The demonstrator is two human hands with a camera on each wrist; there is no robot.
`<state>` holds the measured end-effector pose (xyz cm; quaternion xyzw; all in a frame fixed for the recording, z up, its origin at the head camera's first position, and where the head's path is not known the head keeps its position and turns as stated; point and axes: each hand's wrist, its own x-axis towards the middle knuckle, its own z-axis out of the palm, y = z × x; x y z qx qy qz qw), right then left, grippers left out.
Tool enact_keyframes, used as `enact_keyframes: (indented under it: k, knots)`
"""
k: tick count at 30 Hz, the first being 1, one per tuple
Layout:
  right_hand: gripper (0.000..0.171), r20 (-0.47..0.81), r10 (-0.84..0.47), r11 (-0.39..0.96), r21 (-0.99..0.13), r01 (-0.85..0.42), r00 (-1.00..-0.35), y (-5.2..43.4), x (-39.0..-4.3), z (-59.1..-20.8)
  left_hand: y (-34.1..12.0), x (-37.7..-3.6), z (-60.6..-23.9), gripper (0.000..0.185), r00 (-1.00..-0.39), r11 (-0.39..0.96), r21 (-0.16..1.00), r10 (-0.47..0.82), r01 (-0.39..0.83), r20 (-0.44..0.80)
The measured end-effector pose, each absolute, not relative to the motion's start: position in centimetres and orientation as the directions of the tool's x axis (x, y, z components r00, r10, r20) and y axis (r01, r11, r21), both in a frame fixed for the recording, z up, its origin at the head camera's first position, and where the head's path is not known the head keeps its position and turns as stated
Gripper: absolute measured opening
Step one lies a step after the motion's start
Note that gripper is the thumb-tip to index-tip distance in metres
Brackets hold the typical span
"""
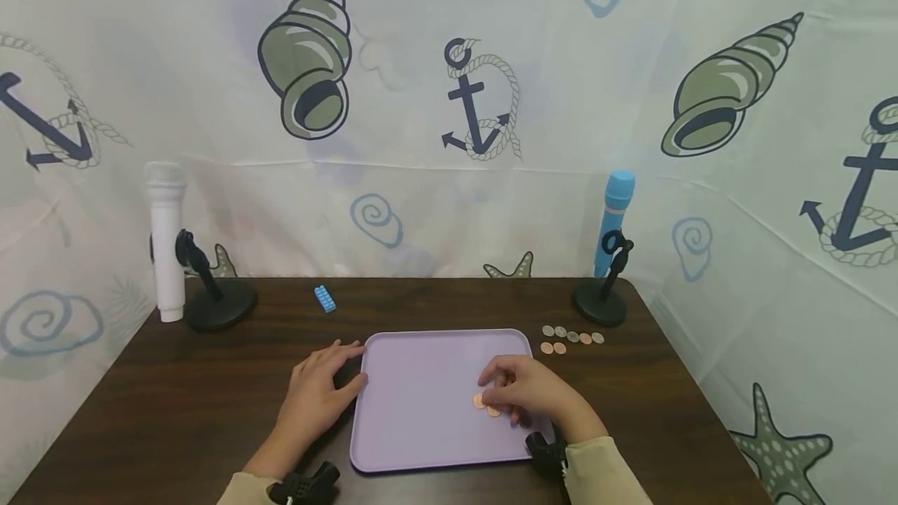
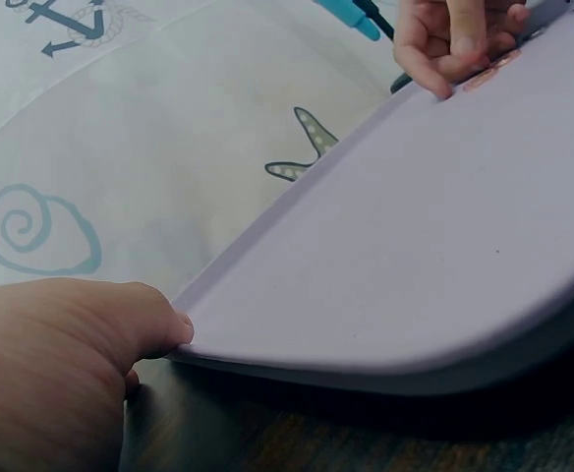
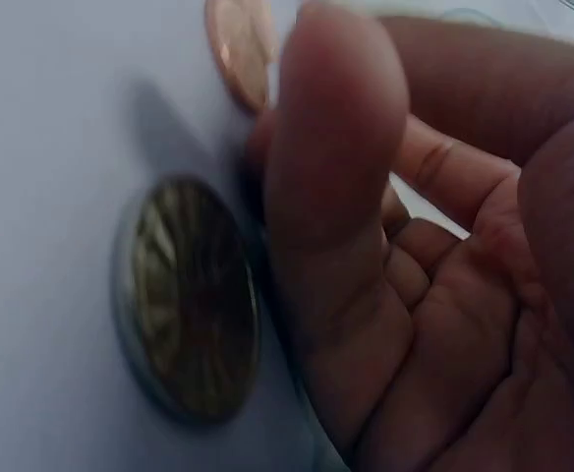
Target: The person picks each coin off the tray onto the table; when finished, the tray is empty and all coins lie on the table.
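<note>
Head view shows a lilac tray (image 1: pixel 421 404) flat on the dark table (image 1: pixel 175 404), long axis left to right. Left hand (image 1: pixel 317 390) rests relaxed, fingers straight, against its left edge. Right hand (image 1: pixel 528 390), fingers loosely curled and holding nothing, hovers over copper coins (image 1: pixel 487 405) lying flat beneath its fingertips.

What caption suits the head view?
Right hand places copper coins on lavender plastic tray; left hand steadies it.

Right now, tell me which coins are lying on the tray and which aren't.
The copper coins under the right hand lie on the lilac tray. The loose coins by the black stand rest on the table.
</note>
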<state>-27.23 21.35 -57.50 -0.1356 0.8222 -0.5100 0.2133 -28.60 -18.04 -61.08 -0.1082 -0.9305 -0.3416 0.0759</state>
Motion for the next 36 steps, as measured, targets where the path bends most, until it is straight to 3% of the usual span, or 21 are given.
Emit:
enact_keyframes:
  k: [9, 14, 22, 29, 36]
  knots:
    - [0.018, -0.178, -0.476, 0.513, -0.851, -0.108, -0.861, 21.1, -27.3, -57.8, -18.1, -28.9, -61.3, 0.049, -0.961, 0.741, 0.617, 0.158, 0.267, 0.226]
    - [0.011, -0.186, -0.452, 0.525, -0.846, -0.091, -0.873, 21.1, -27.1, -58.1, -18.1, -29.0, -61.3, 0.049, -0.960, 0.740, 0.616, 0.160, 0.270, 0.228]
    - [0.020, -0.178, -0.495, 0.514, -0.849, -0.121, -0.851, 20.9, -27.0, -57.3, -18.2, -28.9, -61.2, 0.050, -0.965, 0.735, 0.628, 0.152, 0.255, 0.215]
    - [0.014, -0.201, -0.481, 0.538, -0.836, -0.107, -0.853, 20.5, -27.2, -56.6, -18.4, -28.6, -60.9, 0.051, -0.966, 0.732, 0.635, 0.141, 0.249, 0.216]
    - [0.019, -0.190, -0.476, 0.486, -0.871, -0.077, -0.859, 20.9, -27.3, -57.4, -18.2, -28.6, -61.0, 0.049, -0.962, 0.733, 0.628, 0.149, 0.263, 0.229]
